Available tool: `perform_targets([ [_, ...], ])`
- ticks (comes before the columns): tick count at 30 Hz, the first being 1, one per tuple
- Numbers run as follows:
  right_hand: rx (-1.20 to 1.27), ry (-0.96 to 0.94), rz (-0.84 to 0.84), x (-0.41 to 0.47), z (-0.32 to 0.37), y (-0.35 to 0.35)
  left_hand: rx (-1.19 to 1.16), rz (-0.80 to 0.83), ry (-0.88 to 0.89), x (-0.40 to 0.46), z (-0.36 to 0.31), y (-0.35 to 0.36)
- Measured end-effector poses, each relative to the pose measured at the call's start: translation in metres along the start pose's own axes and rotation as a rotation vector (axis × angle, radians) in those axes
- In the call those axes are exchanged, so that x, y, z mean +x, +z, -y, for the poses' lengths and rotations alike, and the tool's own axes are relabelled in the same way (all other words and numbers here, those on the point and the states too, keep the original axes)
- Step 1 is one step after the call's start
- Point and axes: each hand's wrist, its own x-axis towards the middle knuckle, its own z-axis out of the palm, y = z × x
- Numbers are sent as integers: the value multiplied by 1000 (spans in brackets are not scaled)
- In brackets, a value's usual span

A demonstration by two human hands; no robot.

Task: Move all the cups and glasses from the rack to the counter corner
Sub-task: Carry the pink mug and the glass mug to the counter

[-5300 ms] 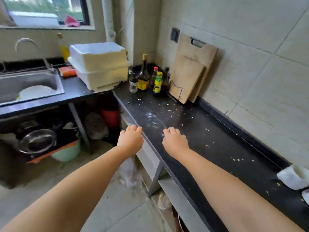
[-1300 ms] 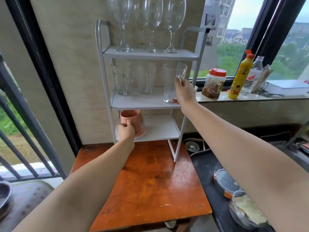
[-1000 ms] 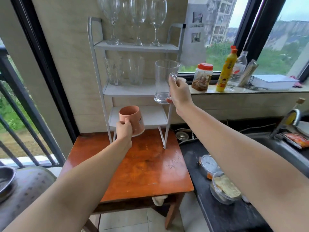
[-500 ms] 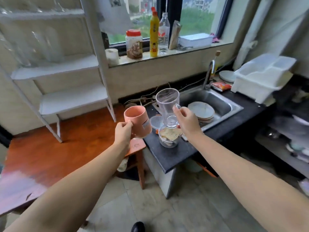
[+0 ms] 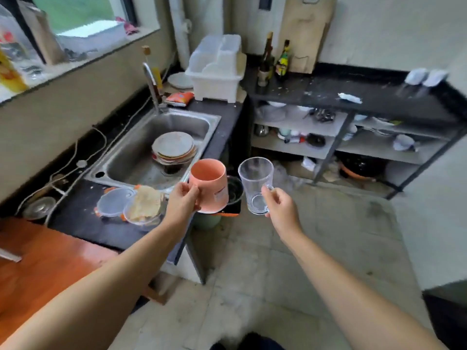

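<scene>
My left hand [image 5: 181,200] grips a salmon-pink cup [image 5: 210,185] by its side, upright and slightly tilted, in mid-air above the floor beside the sink counter. Just to its right, my right hand [image 5: 280,207] holds a clear glass mug [image 5: 256,183] by its handle. The two cups are a short gap apart. The black counter [image 5: 379,97] runs along the far wall, and its corner lies near the bottles [image 5: 274,62] and cutting boards [image 5: 304,31]. The rack is out of view.
A steel sink [image 5: 141,157] with stacked plates [image 5: 174,149] sits at left, a white dish drainer [image 5: 218,69] behind it. Plastic food containers [image 5: 131,205] rest on the near counter. An orange wooden table [image 5: 38,258] is at lower left. Shelves [image 5: 316,130] under the far counter hold dishes.
The view has swung right from the rack and table past the sink toward the far counter. Both hands still carry the pink cup and the glass mug, now held over the floor.
</scene>
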Motion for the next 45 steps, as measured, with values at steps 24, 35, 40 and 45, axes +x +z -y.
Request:
perform_targets([
  [24, 24, 309, -723, -1, -133, -341, 83, 670, 12, -99, -18, 415],
  [35, 24, 299, -668, 107, -157, -463, 82, 637, -1, -70, -54, 566],
  [40, 73, 288, -675, 196, -172, -498, 84, 623, -1, -16, -63, 650],
  [45, 48, 276, -707, 301, -182, -539, 78, 640, 6, 52, -85, 745],
])
